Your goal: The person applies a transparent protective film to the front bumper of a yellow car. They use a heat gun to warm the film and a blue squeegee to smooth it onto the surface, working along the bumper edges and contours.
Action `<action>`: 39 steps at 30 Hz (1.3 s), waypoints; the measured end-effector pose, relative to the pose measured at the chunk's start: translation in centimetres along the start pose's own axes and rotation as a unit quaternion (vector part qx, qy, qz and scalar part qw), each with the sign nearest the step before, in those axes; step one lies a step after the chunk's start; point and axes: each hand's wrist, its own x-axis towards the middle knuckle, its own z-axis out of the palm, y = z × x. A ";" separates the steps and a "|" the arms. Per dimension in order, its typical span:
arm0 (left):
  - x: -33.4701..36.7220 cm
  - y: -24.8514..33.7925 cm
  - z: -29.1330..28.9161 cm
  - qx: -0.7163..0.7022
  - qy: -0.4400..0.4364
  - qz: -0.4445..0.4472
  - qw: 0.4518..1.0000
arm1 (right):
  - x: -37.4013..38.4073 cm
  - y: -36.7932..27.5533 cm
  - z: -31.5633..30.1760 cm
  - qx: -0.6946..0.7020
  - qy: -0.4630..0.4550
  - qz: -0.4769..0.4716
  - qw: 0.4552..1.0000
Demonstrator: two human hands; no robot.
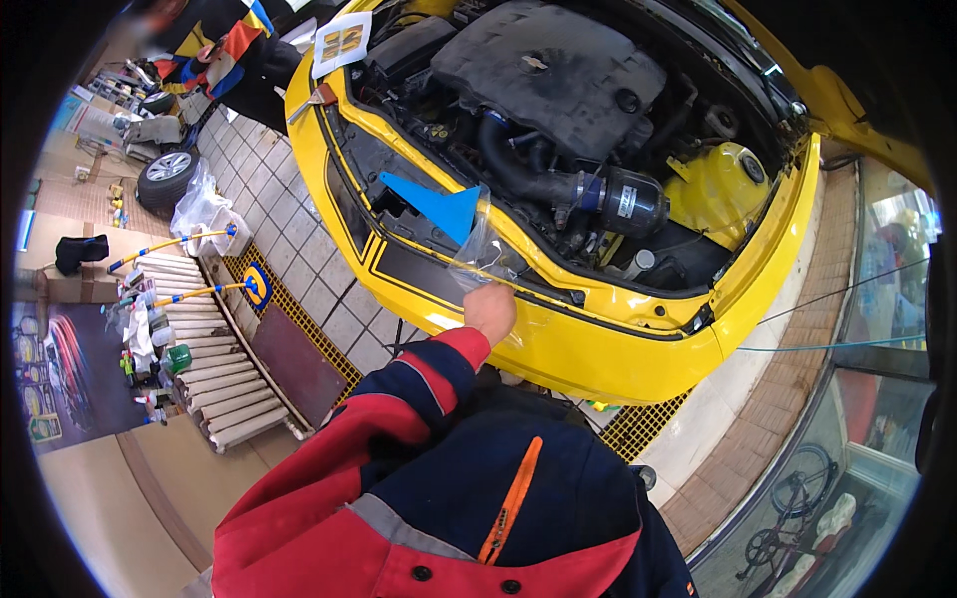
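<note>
My left hand [489, 314], in a red and navy sleeve, is closed at the front edge of a yellow car's bumper [598, 344]. A crumpled piece of clear plastic film [485, 251] rises from its fingers. Just beyond the film, a flat blue wedge-shaped piece [436, 206] lies across the bumper's upper edge and its pointed end reaches left. Part of the film overlaps the blue piece's right end. My right hand does not show.
The raised hood leaves the engine cover [548, 75] and yellow reservoir [723, 189] exposed. A white card [341, 44] rests on the far left corner. Another person [224, 50] stands beyond it. A white radiator [224, 384] and a wheel [167, 175] are at left, a glass wall [877, 419] at right.
</note>
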 end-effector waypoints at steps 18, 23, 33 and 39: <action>1.5 4.5 0.7 0.047 0.005 0.017 0.999 | -1.2 -10.7 -4.3 -0.035 -0.034 -0.017 0.999; 1.5 5.5 1.4 0.071 0.010 0.045 0.996 | -1.3 -10.4 -4.2 -0.041 -0.034 -0.013 0.998; 1.4 7.4 1.9 0.100 -0.006 0.098 0.990 | -2.6 -10.5 -3.6 -0.037 -0.035 -0.006 0.999; 0.9 9.0 1.6 0.104 -0.019 0.128 0.986 | -3.5 -10.5 -3.2 -0.032 -0.033 -0.001 0.999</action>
